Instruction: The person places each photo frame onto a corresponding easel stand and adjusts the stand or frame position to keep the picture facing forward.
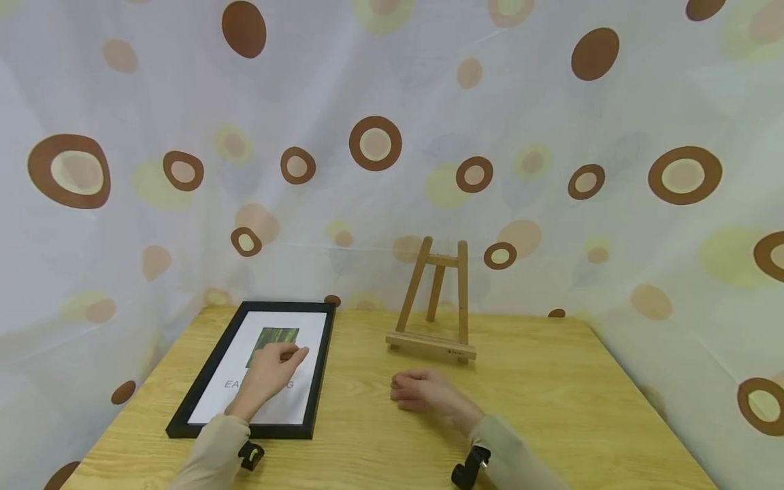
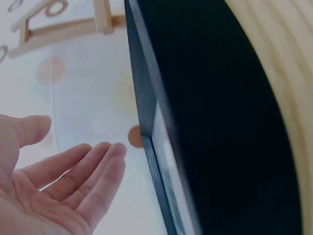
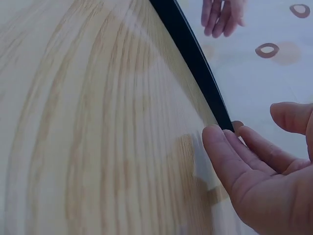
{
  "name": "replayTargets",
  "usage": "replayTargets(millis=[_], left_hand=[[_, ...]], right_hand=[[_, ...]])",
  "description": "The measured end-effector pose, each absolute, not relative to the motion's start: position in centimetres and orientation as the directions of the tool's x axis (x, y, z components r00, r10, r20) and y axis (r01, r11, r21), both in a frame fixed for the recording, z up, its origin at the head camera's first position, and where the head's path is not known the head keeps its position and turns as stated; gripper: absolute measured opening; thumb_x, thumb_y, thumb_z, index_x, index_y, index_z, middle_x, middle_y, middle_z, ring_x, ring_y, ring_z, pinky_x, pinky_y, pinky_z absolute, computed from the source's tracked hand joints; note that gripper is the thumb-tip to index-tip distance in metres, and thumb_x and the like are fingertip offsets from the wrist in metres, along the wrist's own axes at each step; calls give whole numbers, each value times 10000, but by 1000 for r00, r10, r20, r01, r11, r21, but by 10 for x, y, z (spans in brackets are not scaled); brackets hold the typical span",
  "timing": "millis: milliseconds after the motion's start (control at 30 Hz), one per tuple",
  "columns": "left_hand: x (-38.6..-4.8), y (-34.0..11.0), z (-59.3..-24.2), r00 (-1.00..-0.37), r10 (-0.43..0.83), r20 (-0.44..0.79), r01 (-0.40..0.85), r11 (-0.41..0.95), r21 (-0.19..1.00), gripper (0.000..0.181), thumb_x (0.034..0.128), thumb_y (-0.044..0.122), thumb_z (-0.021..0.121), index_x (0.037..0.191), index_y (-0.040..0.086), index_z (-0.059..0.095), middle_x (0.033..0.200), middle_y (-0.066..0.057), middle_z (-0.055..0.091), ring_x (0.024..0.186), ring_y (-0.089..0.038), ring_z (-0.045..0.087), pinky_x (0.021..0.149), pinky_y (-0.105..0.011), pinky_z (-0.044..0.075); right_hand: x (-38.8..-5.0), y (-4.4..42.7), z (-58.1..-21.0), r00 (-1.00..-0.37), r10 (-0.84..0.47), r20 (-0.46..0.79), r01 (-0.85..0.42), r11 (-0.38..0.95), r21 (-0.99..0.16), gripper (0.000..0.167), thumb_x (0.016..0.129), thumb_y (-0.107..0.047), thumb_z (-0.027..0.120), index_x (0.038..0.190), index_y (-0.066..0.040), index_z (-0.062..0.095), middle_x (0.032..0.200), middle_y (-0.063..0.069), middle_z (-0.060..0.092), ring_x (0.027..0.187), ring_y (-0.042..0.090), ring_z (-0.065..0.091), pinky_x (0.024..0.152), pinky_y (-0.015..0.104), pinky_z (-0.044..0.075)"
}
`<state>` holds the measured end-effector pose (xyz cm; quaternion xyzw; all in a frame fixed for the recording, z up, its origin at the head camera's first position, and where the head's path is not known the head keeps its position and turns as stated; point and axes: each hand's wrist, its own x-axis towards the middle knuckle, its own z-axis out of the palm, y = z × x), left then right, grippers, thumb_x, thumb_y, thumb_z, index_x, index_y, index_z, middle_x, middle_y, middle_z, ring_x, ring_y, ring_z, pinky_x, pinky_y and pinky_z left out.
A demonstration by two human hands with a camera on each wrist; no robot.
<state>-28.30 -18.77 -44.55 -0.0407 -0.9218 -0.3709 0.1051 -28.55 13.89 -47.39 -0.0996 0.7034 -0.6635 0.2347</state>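
- Over the frame (image 1: pixel 239 361), here's my left hand (image 1: pixel 272 367), fingers stretched out with a soft bend, thumb standing well away from them, and nothing in that grip!
- Check the left wrist view: a gap shows between those fingertips and the black border.
- Across to my right hand (image 1: pixel 429 393), near the easel (image 1: pixel 463 299) and on my side of it, fingers loosely bent, thumb wide of them, and this grip holds nothing either; whether it touches the table (image 1: pixel 539 388), I can't tell.
- Now the frame: flat, face up, on the left part of the table, with a green picture (image 1: pixel 277 335) on white and grey letters below, some hidden behind my left hand.
- Easel next, upright toward the back, right of the frame and well apart from it, its ledge (image 1: pixel 422 342) facing me.
- Pale sleeves on both arms, a dark device at each wrist.
- Behind it all, a pale curtain (image 1: pixel 527 95) dotted with brown rings and spots!
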Motion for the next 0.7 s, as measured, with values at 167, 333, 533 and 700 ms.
replayTargets(millis=[167,333,533,700], left_hand=[[-283,-206,-449,-984,-18,179,113,712,693,368,968,327,616,1149,19,708,1051,-127,734,950,-266,695,792,-430,575],[-283,-224,-449,-996,-32,81,43,631,775,455,965,351,618,1236,-13,651,1107,-159,714,941,-259,695,795,-418,578],[-284,-249,-451,-1000,-2,-31,-28,517,856,562,962,371,623,1280,-91,578,1116,-202,696,927,-236,707,829,-384,590],[-286,-273,-450,-993,22,-117,-97,425,900,628,971,373,610,1318,-140,511,1152,-244,683,979,-232,701,862,-371,584]], right_hand=[[-287,130,-475,-852,-467,-239,259,23,-966,491,1015,-168,540,1384,140,439,1362,289,538,1157,291,640,948,359,550],[-290,121,-477,-837,-483,-256,295,-4,-956,512,1014,-195,546,1397,125,432,1352,283,550,1173,310,628,962,385,543],[-291,106,-483,-827,-494,-268,338,-55,-940,501,999,-185,573,1382,118,457,1334,271,571,1131,298,649,939,405,555],[-289,94,-483,-815,-514,-267,350,-71,-934,492,1001,-180,568,1376,120,464,1330,275,573,1152,312,639,963,416,541]])
